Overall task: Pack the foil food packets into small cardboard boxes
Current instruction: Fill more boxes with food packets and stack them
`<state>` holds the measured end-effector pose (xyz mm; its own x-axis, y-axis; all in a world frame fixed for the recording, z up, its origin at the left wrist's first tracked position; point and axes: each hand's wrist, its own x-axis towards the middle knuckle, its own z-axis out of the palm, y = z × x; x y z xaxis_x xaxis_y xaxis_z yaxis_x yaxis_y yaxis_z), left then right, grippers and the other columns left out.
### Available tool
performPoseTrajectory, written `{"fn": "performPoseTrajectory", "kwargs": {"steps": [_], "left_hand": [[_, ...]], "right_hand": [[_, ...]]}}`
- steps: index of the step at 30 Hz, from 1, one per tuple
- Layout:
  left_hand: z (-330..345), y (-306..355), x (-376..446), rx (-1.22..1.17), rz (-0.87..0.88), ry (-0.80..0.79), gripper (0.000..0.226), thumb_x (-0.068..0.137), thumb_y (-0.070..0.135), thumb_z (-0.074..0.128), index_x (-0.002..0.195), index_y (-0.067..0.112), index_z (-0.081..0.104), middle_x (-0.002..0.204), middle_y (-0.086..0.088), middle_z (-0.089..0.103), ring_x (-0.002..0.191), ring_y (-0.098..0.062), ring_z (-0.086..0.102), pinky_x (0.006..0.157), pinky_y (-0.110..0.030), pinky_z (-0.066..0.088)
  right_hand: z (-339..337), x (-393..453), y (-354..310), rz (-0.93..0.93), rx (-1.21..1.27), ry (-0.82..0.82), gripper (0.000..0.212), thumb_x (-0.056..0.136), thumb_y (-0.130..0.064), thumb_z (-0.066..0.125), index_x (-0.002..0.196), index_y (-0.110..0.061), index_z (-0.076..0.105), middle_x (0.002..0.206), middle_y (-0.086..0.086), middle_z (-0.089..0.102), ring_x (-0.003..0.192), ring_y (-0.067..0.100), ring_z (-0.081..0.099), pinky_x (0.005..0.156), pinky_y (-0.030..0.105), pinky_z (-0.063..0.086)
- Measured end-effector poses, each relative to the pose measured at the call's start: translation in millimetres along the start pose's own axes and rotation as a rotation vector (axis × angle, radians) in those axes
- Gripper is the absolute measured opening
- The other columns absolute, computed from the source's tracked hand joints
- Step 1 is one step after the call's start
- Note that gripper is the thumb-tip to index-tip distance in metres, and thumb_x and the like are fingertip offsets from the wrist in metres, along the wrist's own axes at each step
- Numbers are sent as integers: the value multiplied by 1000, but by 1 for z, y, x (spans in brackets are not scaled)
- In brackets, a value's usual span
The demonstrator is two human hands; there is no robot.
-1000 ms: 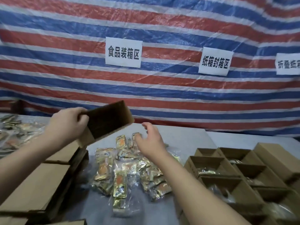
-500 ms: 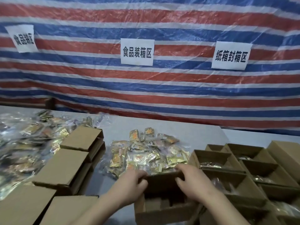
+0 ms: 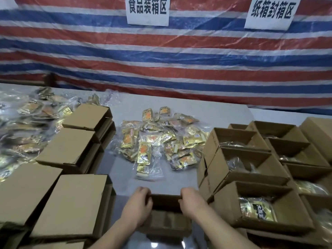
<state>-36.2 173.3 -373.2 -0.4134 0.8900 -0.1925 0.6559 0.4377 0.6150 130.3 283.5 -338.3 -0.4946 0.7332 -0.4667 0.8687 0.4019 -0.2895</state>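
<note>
A small open cardboard box (image 3: 166,218) stands on the grey table at the near edge, its inside dark and seemingly bare. My left hand (image 3: 139,207) grips its left wall and far rim. My right hand (image 3: 193,203) grips the right end of the same rim. Beyond the box lies a heap of gold foil food packets (image 3: 158,142) in clear plastic wrap.
Closed flat boxes (image 3: 71,146) are stacked at the left, with more packets (image 3: 27,126) behind them. Open boxes holding packets (image 3: 256,207) fill the right side. A striped tarp with paper signs (image 3: 147,9) hangs behind the grey table (image 3: 206,112).
The box went from my raised left hand down onto the table in front of me, and both hands now hold its rim. The view has tilted down and moved closer.
</note>
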Motion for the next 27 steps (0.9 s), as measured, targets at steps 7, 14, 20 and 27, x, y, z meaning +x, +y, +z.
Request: {"fn": "performPoseTrajectory", "kwargs": {"steps": [7, 14, 20, 27], "left_hand": [[15, -18, 5, 19, 59, -20, 15, 99, 19, 47, 101, 18, 61, 107, 3, 55, 94, -16, 56, 83, -24, 42], [18, -28, 14, -8, 41, -65, 20, 102, 25, 44, 108, 20, 63, 109, 5, 53, 98, -14, 57, 85, -18, 40], [18, -28, 19, -64, 9, -17, 8, 100, 37, 49, 95, 31, 52, 103, 8, 51, 94, -11, 55, 81, -24, 43], [13, -40, 21, -100, 49, 39, 12, 98, 32, 54, 88, 26, 59, 92, 10, 54, 86, -7, 55, 76, -18, 37]], "right_hand": [[7, 15, 9, -9, -83, -167, 10, 97, -15, 51, 107, -16, 52, 122, 13, 57, 104, 28, 57, 86, 32, 46], [25, 22, 12, 40, 7, -150, 11, 96, -13, 44, 101, -20, 51, 107, 7, 55, 103, 29, 59, 81, 30, 45], [37, 31, 8, 59, 135, -145, 20, 100, -29, 30, 97, -21, 48, 111, 5, 56, 94, 21, 52, 81, 31, 42], [1, 88, -19, 80, 310, 36, 38, 97, -47, 36, 99, -17, 59, 104, 5, 62, 100, 26, 59, 84, 34, 47]]}}
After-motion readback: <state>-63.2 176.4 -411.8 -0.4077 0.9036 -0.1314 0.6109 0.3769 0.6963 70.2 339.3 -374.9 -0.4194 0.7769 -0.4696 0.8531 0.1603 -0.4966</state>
